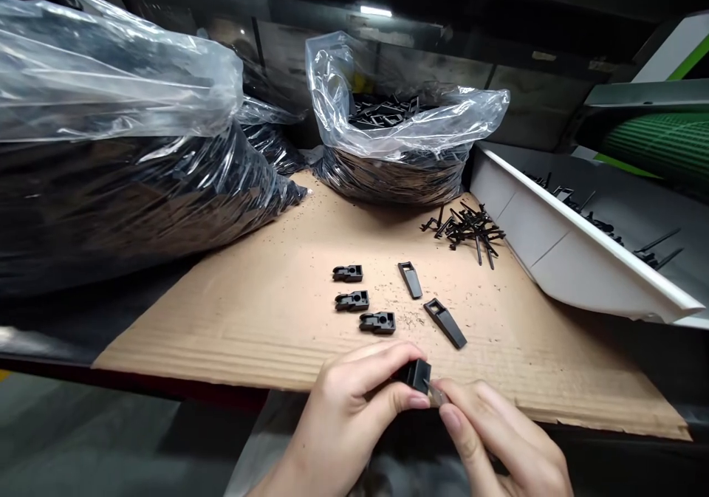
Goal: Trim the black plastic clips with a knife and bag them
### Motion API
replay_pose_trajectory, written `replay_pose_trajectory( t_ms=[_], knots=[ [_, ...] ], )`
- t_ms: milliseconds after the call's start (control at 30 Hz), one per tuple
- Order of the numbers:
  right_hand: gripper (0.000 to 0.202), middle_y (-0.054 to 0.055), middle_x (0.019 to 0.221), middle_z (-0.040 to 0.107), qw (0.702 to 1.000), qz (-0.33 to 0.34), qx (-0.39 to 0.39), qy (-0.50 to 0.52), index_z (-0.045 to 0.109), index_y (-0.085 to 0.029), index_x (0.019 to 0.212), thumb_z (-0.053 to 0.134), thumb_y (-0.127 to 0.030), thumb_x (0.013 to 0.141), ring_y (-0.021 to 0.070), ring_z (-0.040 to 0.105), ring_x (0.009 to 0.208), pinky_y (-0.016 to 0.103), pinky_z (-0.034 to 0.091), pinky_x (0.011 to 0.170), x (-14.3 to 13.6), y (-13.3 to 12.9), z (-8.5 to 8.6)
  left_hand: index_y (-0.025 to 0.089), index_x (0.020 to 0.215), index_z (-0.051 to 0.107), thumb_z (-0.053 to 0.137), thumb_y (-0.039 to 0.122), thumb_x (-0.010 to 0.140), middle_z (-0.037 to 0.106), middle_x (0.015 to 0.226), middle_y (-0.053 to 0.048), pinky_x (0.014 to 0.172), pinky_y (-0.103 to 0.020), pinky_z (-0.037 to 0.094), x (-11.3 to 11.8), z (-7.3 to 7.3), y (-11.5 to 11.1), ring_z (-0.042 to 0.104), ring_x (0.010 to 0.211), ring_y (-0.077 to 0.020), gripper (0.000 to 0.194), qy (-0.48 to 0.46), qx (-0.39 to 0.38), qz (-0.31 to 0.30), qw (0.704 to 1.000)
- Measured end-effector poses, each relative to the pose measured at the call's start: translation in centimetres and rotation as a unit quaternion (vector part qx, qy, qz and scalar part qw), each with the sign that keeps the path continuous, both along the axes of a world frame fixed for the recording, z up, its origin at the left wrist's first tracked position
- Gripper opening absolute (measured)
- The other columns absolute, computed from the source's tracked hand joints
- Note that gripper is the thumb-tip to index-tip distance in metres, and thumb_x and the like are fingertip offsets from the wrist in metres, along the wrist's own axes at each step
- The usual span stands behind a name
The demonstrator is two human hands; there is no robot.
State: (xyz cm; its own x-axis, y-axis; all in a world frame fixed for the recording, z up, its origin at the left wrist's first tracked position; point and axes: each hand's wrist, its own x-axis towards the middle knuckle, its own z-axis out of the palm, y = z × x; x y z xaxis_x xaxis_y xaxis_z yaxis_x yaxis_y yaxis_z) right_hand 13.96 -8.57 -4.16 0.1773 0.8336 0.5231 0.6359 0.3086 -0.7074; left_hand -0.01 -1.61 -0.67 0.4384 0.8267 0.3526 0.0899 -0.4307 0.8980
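Between thumb and fingers, my left hand (362, 401) grips a small black plastic part (419, 374) above the cardboard's front edge. My right hand (492, 430) pinches a small thin blade (436, 392), its tip touching the part's end face. Most of the blade is hidden by my fingers. Just beyond my hands lie three black clip-like plastic pieces, the closest being a black clip piece (377, 323). To their right rest two flat, tapered black pieces with square holes, a nearer tapered piece (446, 324) and a farther tapered piece (410, 280).
Cardboard (266, 290) covers the work surface. A large plastic bag (138, 187) bulges at left; an open bag of black parts (393, 165) stands at the back. Black sprue-like scraps (470, 227) lie beside a white tray (532, 224) at right. A green ribbed roller (659, 139) is above it.
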Motion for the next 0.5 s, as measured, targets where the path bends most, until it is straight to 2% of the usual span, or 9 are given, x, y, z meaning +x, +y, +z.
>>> replay_pose_trajectory(
  t_ms=[100,233,367,433,500],
  knots=[
    [0.024,0.002,0.062,0.055,1.0,0.004,-0.001,-0.019,0.06,-0.027,0.095,0.051,-0.015,0.077,0.0136,0.05,0.05,0.026,0.041,0.049,0.2,0.1,0.2,0.019,0.088,0.065,0.063,0.007,0.071,0.069,0.082,0.002,0.066,-0.014,0.05,0.0,-0.1,0.0,0.064,0.076,-0.0133,0.021,-0.003,0.025,-0.002,1.0],
    [0.021,0.002,0.064,0.056,0.998,0.033,-0.039,-0.025,0.06,-0.025,0.093,0.049,-0.014,0.079,0.0139,0.052,0.053,0.026,0.04,0.049,0.3,0.2,0.9,0.017,0.088,0.065,0.062,0.008,0.073,0.069,0.083,0.0,0.066,-0.016,0.05,0.0,-0.2,0.0,0.064,0.074,-0.0142,0.018,0.005,0.037,-0.013,0.999],
    [0.018,0.004,0.071,0.061,0.998,-0.012,-0.005,-0.058,0.06,-0.022,0.09,0.052,-0.012,0.078,0.0156,0.059,0.065,0.022,0.044,0.054,1.0,0.3,1.5,0.017,0.083,0.066,0.063,0.009,0.072,0.069,0.078,0.001,0.063,-0.015,0.049,-0.1,0.1,0.0,0.064,0.069,-0.0137,0.013,0.014,-0.002,-0.028,1.0],
    [0.017,0.003,0.075,0.062,0.999,-0.029,-0.001,-0.04,0.061,-0.024,0.091,0.053,-0.015,0.078,0.0158,0.061,0.074,0.019,0.045,0.056,1.4,0.2,1.6,0.017,0.083,0.067,0.065,0.008,0.07,0.07,0.078,0.001,0.064,-0.014,0.049,-0.2,0.3,0.1,0.064,0.07,-0.0134,0.016,0.013,-0.001,-0.016,1.0],
    [0.013,0.002,0.077,0.06,0.999,-0.025,-0.031,0.016,0.061,-0.024,0.089,0.056,-0.023,0.078,0.0154,0.061,0.074,0.017,0.044,0.055,1.5,0.0,1.7,0.017,0.085,0.067,0.067,0.007,0.068,0.07,0.081,0.001,0.068,-0.013,0.048,-0.3,0.2,0.2,0.064,0.076,-0.0136,0.02,0.01,0.012,0.004,1.0]
  ],
)
